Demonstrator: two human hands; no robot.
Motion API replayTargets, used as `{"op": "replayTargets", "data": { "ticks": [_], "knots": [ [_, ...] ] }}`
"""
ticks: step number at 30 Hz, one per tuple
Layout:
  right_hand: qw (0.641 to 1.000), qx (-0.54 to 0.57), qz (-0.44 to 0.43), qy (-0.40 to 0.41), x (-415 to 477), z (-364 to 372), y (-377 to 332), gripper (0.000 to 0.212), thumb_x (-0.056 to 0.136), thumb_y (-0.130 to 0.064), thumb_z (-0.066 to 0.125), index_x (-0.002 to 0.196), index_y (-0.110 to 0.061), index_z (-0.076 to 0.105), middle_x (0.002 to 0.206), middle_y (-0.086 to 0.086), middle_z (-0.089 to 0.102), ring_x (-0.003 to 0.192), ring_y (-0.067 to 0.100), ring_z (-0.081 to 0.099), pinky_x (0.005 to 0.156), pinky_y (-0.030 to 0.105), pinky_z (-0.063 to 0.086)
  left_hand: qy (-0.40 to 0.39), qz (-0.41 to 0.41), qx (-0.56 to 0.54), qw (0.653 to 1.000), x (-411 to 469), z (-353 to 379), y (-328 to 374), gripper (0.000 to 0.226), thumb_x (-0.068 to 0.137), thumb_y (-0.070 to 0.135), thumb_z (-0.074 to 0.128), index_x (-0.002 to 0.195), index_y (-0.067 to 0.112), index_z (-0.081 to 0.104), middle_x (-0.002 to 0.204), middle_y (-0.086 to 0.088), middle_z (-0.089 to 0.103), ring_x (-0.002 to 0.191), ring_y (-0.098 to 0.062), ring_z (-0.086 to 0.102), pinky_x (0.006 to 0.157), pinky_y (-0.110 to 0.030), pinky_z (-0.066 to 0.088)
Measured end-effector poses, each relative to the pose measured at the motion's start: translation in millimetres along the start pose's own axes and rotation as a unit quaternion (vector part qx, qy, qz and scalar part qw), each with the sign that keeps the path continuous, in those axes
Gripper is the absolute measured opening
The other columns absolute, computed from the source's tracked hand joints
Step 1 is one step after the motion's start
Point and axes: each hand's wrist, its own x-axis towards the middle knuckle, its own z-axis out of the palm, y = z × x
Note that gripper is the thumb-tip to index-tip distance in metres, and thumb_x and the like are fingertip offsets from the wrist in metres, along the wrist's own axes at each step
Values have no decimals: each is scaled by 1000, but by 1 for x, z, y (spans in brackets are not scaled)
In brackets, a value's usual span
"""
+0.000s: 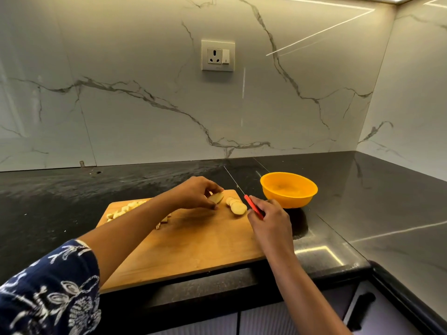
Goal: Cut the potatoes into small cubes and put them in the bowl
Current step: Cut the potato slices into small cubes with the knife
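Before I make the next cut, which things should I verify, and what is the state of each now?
1. Left hand pinches the potato piece: ok.
2. Right hand grips the knife: ok.
3. Knife points away from the left hand, toward the wall: ok.
4. Slices cubed: not ok, still round.
5. Bowl beside the cutting board: ok.
6. Cutting board steady: cannot tell.

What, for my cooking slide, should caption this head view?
Left hand holds a potato piece, right hand grips a knife, beside an orange bowl.

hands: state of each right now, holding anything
Left hand: pinches a potato piece on the cutting board.
Right hand: grips the red-handled knife.
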Motion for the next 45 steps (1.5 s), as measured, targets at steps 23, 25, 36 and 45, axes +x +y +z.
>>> {"op": "replayTargets", "data": {
  "ticks": [23, 25, 36, 45],
  "knots": [
    [996, -81, -38, -27, -10, 5, -8, 39, 92, -25, 58, 131, -26, 56, 95, -9, 49, 83, 4, 46, 60, 12, 30, 73, 43, 202, 976, -112, -5, -38, 94, 66, 89, 14, 134, 34, 48, 135, 13, 53, 126, -5, 47, 110, -25, 18],
    [995, -86, -39, -31, -11, 5, -10, 38, 93, -27, 58, 131, -26, 56, 94, -9, 48, 82, 5, 47, 60, 13, 31, 75, 68, 138, 985, -115, -4, -44, 56, 83, 62, 44, 129, 30, 53, 134, 12, 54, 126, -1, 45, 114, -26, 14],
    [981, -143, -78, -110, -22, 4, -26, 40, 96, -34, 50, 136, -28, 50, 108, -9, 60, 90, 3, 51, 73, 19, 39, 95, 133, 140, 976, -99, 8, -37, 36, 91, 45, 50, 114, 22, 66, 116, 6, 66, 109, -1, 59, 113, -27, 24],
    [970, -157, -114, -149, -34, 13, -38, 43, 98, -36, 45, 140, -32, 43, 125, -12, 59, 108, 5, 53, 85, 18, 41, 82, 163, 164, 969, -112, 9, -58, 56, 91, 67, 22, 128, 34, 47, 128, 17, 54, 119, 4, 49, 111, -29, 29]
  ]
}}
